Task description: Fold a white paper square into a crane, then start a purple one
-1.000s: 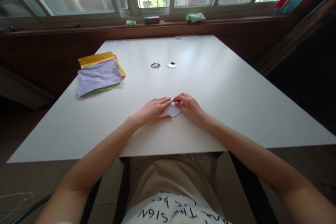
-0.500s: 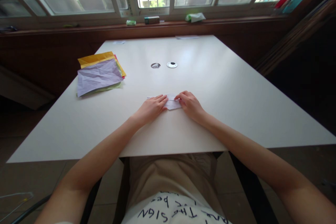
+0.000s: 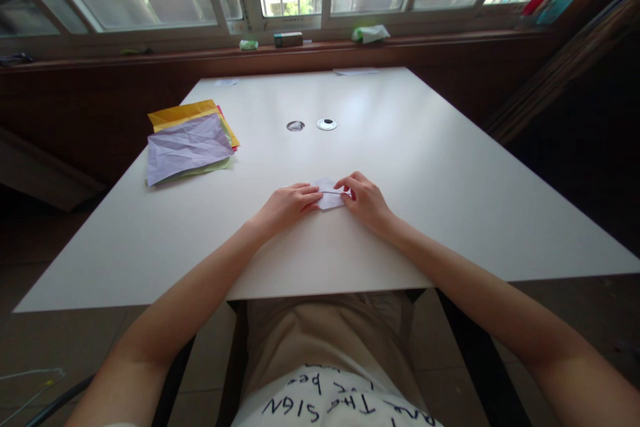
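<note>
A small piece of folded pale lilac paper [image 3: 330, 201] lies on the white table in front of me, with a crease or fold edge running across its middle. My left hand [image 3: 295, 202] rests on the paper's left part, its fingers stretched out and lying flat. From the right, my right hand [image 3: 366, 201] grips the paper's right end with curled fingers. Its thumb sits at the fold line and the index finger bends over the upper part. Both hands cover the ends of the paper.
A stack of coloured sheets, with a creased lilac sheet [image 3: 189, 145] over a yellow one [image 3: 187, 112], lies at the table's left. Two round cable holes [image 3: 327, 125] sit mid-table. Beyond the far edge, a windowsill [image 3: 320, 45] carries a small box [image 3: 289, 39] and a green-white packet [image 3: 371, 33].
The right thumb and index finger have spread slightly apart at the fold line. The left fingers have shifted a little to the right over the paper.
</note>
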Tool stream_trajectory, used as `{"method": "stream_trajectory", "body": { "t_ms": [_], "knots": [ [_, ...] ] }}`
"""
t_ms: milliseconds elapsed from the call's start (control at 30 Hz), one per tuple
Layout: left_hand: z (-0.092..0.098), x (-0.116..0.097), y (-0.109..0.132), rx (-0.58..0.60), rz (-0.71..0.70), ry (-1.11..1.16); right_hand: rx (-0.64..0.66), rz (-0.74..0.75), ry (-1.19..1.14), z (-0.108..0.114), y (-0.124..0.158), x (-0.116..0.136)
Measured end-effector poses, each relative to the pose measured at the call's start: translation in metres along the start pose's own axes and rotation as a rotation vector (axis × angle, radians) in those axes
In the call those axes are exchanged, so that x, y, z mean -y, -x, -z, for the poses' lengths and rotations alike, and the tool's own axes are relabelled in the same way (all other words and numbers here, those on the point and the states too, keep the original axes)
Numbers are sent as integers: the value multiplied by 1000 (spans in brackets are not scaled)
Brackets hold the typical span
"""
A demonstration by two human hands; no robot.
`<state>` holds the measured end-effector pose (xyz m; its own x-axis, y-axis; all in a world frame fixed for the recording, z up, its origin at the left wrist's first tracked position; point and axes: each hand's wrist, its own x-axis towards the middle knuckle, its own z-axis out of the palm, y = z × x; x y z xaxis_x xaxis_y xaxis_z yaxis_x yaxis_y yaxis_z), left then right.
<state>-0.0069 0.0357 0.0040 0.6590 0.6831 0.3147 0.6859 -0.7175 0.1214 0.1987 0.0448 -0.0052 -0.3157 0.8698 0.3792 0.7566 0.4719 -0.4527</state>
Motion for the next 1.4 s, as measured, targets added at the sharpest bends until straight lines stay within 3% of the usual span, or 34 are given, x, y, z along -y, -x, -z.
{"method": "stream_trajectory", "body": {
  "t_ms": [433,1033,1200,1400],
  "knots": [
    [2,-2,-1,-4,18,37,52,-103,32,1,-1,6],
    [-2,-4,-4,-45,212,80,81,-58,-84,2,0,7],
    [-1,-3,-4,-39,209,89,90,-53,-102,2,0,7],
    [-2,-2,-4,-43,170,130,157,62,-126,4,0,7]
  ]
}}
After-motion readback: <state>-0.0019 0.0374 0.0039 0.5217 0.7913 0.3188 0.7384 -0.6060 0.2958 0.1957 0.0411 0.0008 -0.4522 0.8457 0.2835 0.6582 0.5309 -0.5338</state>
